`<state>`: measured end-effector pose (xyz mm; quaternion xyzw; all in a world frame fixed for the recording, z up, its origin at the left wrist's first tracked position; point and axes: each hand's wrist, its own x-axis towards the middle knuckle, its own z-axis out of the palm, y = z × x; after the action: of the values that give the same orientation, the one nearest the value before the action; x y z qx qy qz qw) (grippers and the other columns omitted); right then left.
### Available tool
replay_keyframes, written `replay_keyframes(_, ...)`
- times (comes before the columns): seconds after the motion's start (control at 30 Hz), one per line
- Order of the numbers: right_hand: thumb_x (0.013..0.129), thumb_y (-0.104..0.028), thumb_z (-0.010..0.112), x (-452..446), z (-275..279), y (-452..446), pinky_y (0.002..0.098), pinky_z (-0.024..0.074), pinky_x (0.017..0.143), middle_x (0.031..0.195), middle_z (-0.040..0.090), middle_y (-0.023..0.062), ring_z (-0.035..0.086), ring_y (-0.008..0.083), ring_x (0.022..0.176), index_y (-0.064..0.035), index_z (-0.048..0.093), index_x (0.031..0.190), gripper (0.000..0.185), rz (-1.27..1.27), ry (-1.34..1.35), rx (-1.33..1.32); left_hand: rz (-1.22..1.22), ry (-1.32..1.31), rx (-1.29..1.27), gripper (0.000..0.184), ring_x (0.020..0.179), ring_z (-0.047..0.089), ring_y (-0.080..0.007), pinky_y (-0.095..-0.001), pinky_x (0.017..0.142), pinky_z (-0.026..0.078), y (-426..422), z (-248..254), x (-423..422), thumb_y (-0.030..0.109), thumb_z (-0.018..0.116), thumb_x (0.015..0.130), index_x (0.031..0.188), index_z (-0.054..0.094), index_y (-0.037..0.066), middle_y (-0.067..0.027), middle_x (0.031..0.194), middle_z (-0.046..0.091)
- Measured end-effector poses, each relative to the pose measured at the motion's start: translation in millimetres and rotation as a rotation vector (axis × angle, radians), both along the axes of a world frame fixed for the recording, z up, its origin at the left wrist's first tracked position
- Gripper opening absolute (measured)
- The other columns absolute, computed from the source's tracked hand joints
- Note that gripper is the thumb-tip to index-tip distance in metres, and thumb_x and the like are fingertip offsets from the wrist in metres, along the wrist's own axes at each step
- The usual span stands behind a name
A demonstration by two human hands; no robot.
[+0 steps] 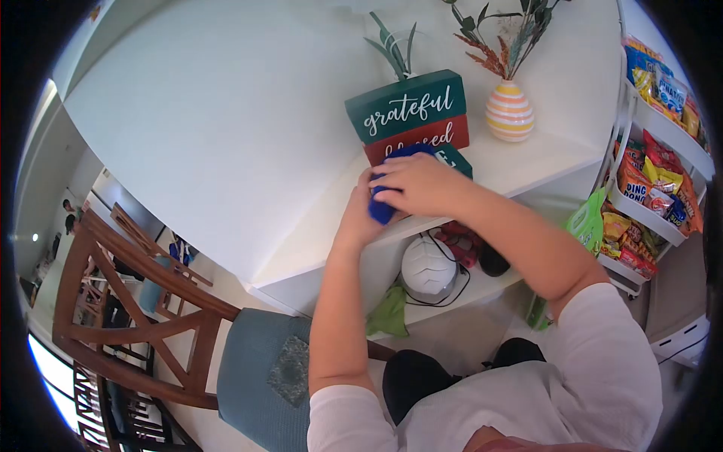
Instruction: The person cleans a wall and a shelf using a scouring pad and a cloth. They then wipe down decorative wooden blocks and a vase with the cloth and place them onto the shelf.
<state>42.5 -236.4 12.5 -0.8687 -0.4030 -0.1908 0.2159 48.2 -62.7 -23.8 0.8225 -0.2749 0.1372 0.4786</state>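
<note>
My right hand (pixel 422 183) is closed on a dark blue cloth (pixel 382 212), its fingers bent over it. Close against its left side, my left hand (pixel 360 211) is also closed at the cloth; its fingertips are partly hidden. Directly behind the hands stands a decorative block sign, with a green block (pixel 407 107) reading "grateful" above a red block (pixel 444 132) whose word is partly covered. A lower green block (pixel 456 160) sticks out at an angle beyond my right hand, mostly hidden by the hand and cloth. Green artificial leaves (pixel 393 49) rise from the sign's top.
A striped vase (pixel 510 111) with dried stems stands right of the sign on the white shelf top (pixel 316 218). Beneath are a white ball-like object (pixel 428 265) and cables. A snack cart (pixel 663 128) is at right, a wooden chair (pixel 260 354) at left.
</note>
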Motion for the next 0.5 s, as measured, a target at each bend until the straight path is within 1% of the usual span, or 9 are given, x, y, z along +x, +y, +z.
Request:
replay_keyframes(0.07, 0.087, -0.031, 0.058, 11.7, -13.8, -28.8, 0.0399, 0.0421, 0.093, 0.113, 0.063, 0.008, 0.054, 0.0277, 0.111, -0.009, 0.068, 0.104, 0.03, -0.007, -0.168, 0.112, 0.076, 0.107, -0.035, 0.092, 0.106, 0.06, -0.0283, -0.0363, 0.09, 0.047, -5.9, 3.1, -6.6, 0.018, 0.088, 0.055, 0.129, 0.038, -0.004, -0.0199, 0.117, 0.058)
replay_keyframes(0.1, 0.086, -0.029, 0.059, 16.1, -19.9, -43.0, 0.0387, 0.0446, 0.09, 0.107, 0.066, 0.0077, 0.056, 0.0276, 0.107, -0.0076, 0.068, 0.1, 0.027, -0.009, -0.254, 0.168, 0.092, 0.115, -0.02, 0.095, 0.106, 0.06, -0.0285, -0.0362, 0.09, 0.047, -3.6, -0.9, -2.2, 0.02, 0.089, 0.054, 0.131, 0.037, -0.004, -0.021, 0.116, 0.058)
replay_keyframes(0.2, 0.084, -0.023, 0.062, 12.9, -20.2, -74.3, 0.0387, 0.0442, 0.092, 0.103, 0.067, 0.0105, 0.057, 0.0291, 0.106, -0.0051, 0.069, 0.099, 0.024, -0.104, -0.208, 0.21, 0.138, 0.117, 0.011, 0.108, 0.105, 0.06, -0.0304, -0.0356, 0.09, 0.048, -1.4, -9.1, 9.4, 0.028, 0.091, 0.05, 0.135, 0.034, -0.004, -0.0229, 0.115, 0.059)
replay_keyframes(0.3, 0.088, -0.021, 0.059, 3.8, -9.4, -77.8, 0.0384, 0.0434, 0.093, 0.11, 0.065, 0.0106, 0.056, 0.0291, 0.107, -0.0036, 0.068, 0.099, 0.023, -0.255, -0.087, 0.153, 0.181, 0.132, 0.047, 0.107, 0.106, 0.06, -0.0324, -0.0367, 0.09, 0.048, -3.6, -4.1, 3.0, 0.031, 0.091, 0.05, 0.134, 0.035, -0.005, -0.0238, 0.113, 0.06)
replay_keyframes(0.33, 0.087, -0.021, 0.06, 6.8, -4.9, -72.6, 0.0382, 0.0449, 0.09, 0.105, 0.065, 0.0112, 0.056, 0.0294, 0.103, -0.0036, 0.067, 0.101, 0.023, -0.292, -0.118, 0.076, 0.19, 0.144, 0.07, 0.103, 0.108, 0.058, -0.0302, -0.0359, 0.092, 0.046, -3.1, -2.6, 1.1, 0.028, 0.09, 0.053, 0.134, 0.035, -0.004, -0.0218, 0.116, 0.058)
replay_keyframes(0.4, 0.087, -0.02, 0.06, 9.5, -6.0, -42.4, 0.0386, 0.0444, 0.091, 0.105, 0.065, 0.0117, 0.056, 0.03, 0.103, -0.0046, 0.065, 0.106, 0.025, -0.166, -0.161, 0.117, 0.205, 0.168, 0.127, 0.094, 0.113, 0.053, -0.0256, -0.0344, 0.096, 0.043, -4.5, 0.6, -0.8, 0.022, 0.088, 0.059, 0.133, 0.035, -0.001, -0.0178, 0.121, 0.055)
replay_keyframes(0.43, 0.086, -0.02, 0.06, 9.7, -6.2, -24.6, 0.0388, 0.0441, 0.091, 0.105, 0.065, 0.0119, 0.056, 0.0303, 0.102, -0.0051, 0.064, 0.108, 0.027, -0.108, -0.184, 0.143, 0.154, 0.048, 0.125, 0.09, 0.111, 0.055, -0.0299, -0.0369, 0.093, 0.044, -0.5, -6.6, 5.9, 0.023, 0.085, 0.061, 0.133, 0.037, 0.0, -0.0191, 0.119, 0.057)
replay_keyframes(0.5, 0.086, -0.021, 0.06, 4.4, -4.6, 10.8, 0.0379, 0.0425, 0.094, 0.115, 0.061, 0.0119, 0.054, 0.0305, 0.108, -0.0077, 0.061, 0.114, 0.031, 0.106, -0.082, 0.11, 0.047, -0.189, 0.12, 0.082, 0.106, 0.058, -0.0385, -0.0418, 0.088, 0.047, 13.7, -29.8, 25.1, 0.026, 0.081, 0.064, 0.132, 0.04, 0.002, -0.0216, 0.114, 0.06)
